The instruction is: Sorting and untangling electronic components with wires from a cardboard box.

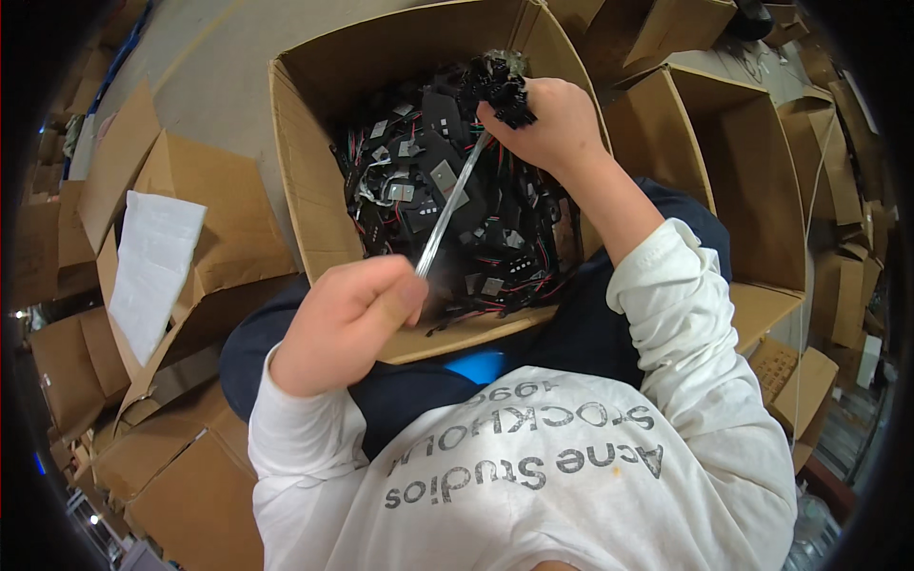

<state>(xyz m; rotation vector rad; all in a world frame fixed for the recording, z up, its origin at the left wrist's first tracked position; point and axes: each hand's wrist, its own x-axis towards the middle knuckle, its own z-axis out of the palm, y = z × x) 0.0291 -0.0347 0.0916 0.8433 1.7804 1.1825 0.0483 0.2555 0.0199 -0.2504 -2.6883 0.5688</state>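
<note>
My right hand [554, 124] is closed round a bunch of small black parts [502, 88], whose ends stick out past the fingers over the far side of the box. From that bunch a shiny clear plastic strip [447, 219] runs taut, down and left, to my left hand [354, 322]. The left fingers are closed and pinch the strip's near end. Below both hands stands an open cardboard box [309, 162], set between my legs. It holds a heap of black flat electronic parts [443, 181] with thin red, green and black wires and silver patches.
Left of the box is an open carton [224, 209] with a white sheet [157, 266] over its flap. More open cartons [747, 162] stand at the right. A flattened cardboard piece [195, 485] lies at the lower left. Grey floor [224, 57] shows at the back left.
</note>
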